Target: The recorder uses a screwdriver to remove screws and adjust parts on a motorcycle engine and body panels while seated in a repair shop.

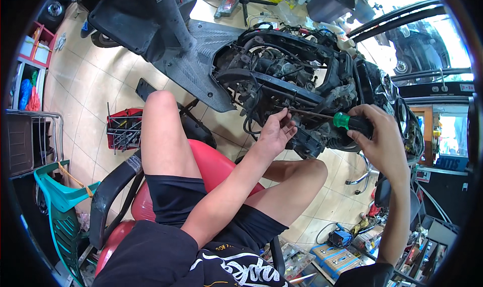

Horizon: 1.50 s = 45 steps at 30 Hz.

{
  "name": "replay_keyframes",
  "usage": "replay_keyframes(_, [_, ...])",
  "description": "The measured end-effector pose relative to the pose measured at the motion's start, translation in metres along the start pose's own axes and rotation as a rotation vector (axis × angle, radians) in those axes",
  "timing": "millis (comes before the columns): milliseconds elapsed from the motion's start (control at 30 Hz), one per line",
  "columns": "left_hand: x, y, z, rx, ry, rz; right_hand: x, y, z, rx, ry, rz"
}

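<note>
In my right hand (382,136) is a screwdriver (342,121) with a green and black handle, fingers wrapped round the handle. Its long thin shaft points left, toward my left hand (274,135). There, thumb and forefinger pinch together at the shaft's tip, the other fingers loosely curled. Whatever lies between those fingertips is too small to make out. Both hands are at the near side of a stripped scooter frame (287,84), with its engine parts, hoses and cables bare. The scooter's grey textured footboard (201,60) extends to the upper left.
I sit on a red chair (206,161) with black armrests. On the tiled floor to the left lies a red tray (126,128) of tools. A green plastic chair (63,196) stands at far left. Toolboxes and parts (337,259) crowd the lower right.
</note>
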<state>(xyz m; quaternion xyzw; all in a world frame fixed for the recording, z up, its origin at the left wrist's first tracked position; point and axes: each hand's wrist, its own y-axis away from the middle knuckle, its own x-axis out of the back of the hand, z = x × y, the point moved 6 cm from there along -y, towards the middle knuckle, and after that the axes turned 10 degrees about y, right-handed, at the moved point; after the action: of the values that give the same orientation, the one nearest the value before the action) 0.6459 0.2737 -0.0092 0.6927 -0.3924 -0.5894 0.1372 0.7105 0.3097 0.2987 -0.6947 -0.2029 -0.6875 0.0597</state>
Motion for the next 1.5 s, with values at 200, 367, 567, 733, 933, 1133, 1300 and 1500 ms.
replay_keyframes(200, [-0.008, 0.003, -0.010, -0.010, -0.048, -0.155, -0.007, 0.006, -0.001, -0.175, 0.030, -0.119])
replay_keyframes(367, [-0.010, -0.018, -0.011, 0.020, 0.206, -0.095, 0.013, 0.005, 0.000, 0.116, 0.080, -0.031])
replay_keyframes(567, [-0.012, 0.000, -0.017, -0.017, 0.104, -0.152, 0.007, -0.002, -0.004, 0.195, 0.242, -0.116])
replay_keyframes(733, [-0.016, 0.005, -0.020, -0.020, 0.110, -0.270, -0.009, -0.011, 0.022, -0.313, 0.150, -0.211])
replay_keyframes(933, [-0.013, -0.005, -0.022, 0.005, 0.174, -0.221, 0.006, -0.004, -0.014, 0.306, 0.358, -0.102])
replay_keyframes(1133, [-0.023, 0.012, -0.027, 0.021, 0.156, -0.378, -0.022, 0.000, 0.013, -0.198, 0.030, -0.397])
replay_keyframes(1300, [-0.024, 0.013, -0.032, 0.018, 0.162, -0.353, -0.036, 0.005, 0.039, -0.627, -0.484, -0.577])
replay_keyframes(1500, [-0.026, 0.004, -0.028, -0.023, 0.147, -0.277, -0.014, 0.004, -0.013, 0.388, 0.649, 0.031])
